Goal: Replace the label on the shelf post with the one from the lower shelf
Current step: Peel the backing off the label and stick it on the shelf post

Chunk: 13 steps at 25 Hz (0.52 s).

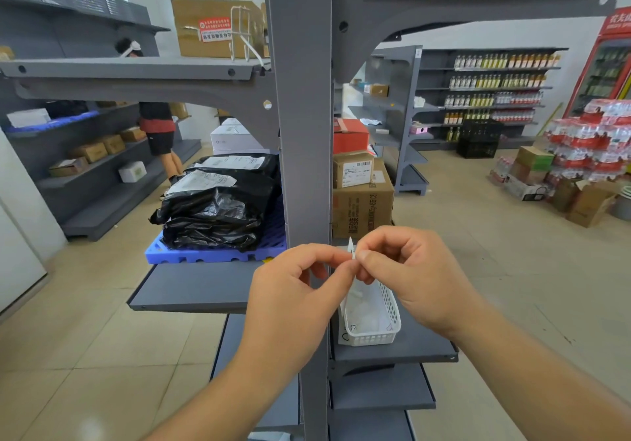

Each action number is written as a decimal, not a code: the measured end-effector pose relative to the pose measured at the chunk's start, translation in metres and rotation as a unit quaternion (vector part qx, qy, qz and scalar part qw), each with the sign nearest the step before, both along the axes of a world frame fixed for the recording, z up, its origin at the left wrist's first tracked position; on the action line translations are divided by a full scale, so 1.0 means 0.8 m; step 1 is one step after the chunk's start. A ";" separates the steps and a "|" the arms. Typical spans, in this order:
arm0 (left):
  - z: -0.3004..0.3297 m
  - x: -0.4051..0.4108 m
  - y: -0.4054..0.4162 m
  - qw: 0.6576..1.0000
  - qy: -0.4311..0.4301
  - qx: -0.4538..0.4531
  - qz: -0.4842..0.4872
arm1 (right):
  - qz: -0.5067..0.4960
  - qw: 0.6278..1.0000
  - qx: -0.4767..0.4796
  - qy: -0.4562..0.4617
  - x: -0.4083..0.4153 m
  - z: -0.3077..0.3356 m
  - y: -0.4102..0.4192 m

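Note:
A small white label is pinched edge-on between the fingertips of my left hand and my right hand, just in front of the grey shelf post. Both hands meet at the label, at about the height of the lower shelf. The post's face above my hands looks bare grey; I see no label on it. A white perforated basket stands on that lower shelf, right under my hands, with white slips inside.
Black plastic parcels lie on a blue pallet on the left shelf. Cardboard boxes stand right of the post. A person stands at the far left shelving. Bottle shelves and water packs fill the right background.

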<state>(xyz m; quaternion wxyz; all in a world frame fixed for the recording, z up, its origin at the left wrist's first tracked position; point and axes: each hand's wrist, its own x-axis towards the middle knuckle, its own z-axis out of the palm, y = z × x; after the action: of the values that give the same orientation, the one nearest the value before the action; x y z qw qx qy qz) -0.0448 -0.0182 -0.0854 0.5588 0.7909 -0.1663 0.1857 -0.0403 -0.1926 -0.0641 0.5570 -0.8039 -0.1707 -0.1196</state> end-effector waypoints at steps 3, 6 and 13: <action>-0.001 0.003 -0.004 1.000 0.015 -0.017 -0.002 | -0.008 1.000 -0.011 -0.012 0.001 -0.004 -0.003; -0.003 0.005 -0.008 0.998 0.041 -0.046 -0.008 | -0.008 1.000 -0.004 -0.013 0.003 -0.007 -0.006; -0.001 0.013 -0.010 0.991 0.103 -0.087 0.008 | -0.034 0.998 0.046 -0.001 0.017 -0.019 -0.020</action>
<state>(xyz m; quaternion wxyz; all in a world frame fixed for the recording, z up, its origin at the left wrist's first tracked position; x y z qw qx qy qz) -0.0344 -0.0263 -0.0865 0.6384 0.7553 -0.0849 0.1214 -0.0266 -0.2086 -0.0795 0.5888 -0.7827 -0.1381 -0.1470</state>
